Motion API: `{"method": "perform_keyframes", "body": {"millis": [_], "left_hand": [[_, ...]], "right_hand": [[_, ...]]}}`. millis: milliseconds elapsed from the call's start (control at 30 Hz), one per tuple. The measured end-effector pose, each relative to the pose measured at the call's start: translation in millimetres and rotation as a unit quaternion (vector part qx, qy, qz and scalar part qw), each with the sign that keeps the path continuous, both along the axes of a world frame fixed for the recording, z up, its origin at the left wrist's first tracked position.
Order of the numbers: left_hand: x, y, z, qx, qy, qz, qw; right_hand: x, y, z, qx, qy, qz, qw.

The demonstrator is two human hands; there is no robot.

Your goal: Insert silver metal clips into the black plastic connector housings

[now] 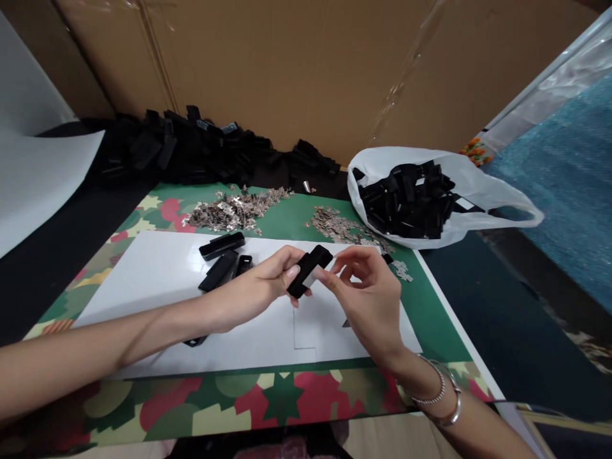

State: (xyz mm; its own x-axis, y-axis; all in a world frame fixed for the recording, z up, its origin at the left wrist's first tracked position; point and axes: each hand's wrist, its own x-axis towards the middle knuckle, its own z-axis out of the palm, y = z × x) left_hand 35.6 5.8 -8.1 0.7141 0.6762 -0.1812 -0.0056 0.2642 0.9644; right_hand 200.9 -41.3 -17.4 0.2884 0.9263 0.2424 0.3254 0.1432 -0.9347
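My left hand (258,290) grips a long black plastic casing (308,271) above a white sheet (157,280). My right hand (370,293) is against the casing's right side, with thumb and forefinger pinched at its edge; whatever they pinch is too small to make out. Three loose black casings (222,255) lie on the sheet just left of my left hand. Another black piece (195,342) peeks out from under my left forearm.
Two heaps of small silver metal clips (234,209) (342,228) lie on the green patterned mat. A white plastic bag (478,185) of black casings sits at the right. A long pile of black casings (191,150) runs along the cardboard wall behind.
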Motion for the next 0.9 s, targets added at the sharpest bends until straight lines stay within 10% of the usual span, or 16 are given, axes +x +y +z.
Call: {"method": "perform_keyframes", "body": {"millis": [300, 600, 700, 900], "left_hand": [[2, 2, 7.2, -0.082, -0.016, 0.005, 0.997], [-2, 4, 1.6, 0.114, 0.068, -0.058, 0.989], [-11, 18, 15.4, 0.174, 0.141, 0.005, 0.974], [-54, 45, 21.7, 0.373, 0.35, 0.003, 0.86]], "right_hand": [[13, 11, 9.1, -0.106, 0.003, 0.145, 0.984], [9, 10, 8.0, -0.106, -0.018, 0.162, 0.981], [25, 15, 10.6, -0.047, -0.163, 0.112, 0.979], [48, 29, 3.2, -0.166, -0.612, -0.027, 0.773]]}}
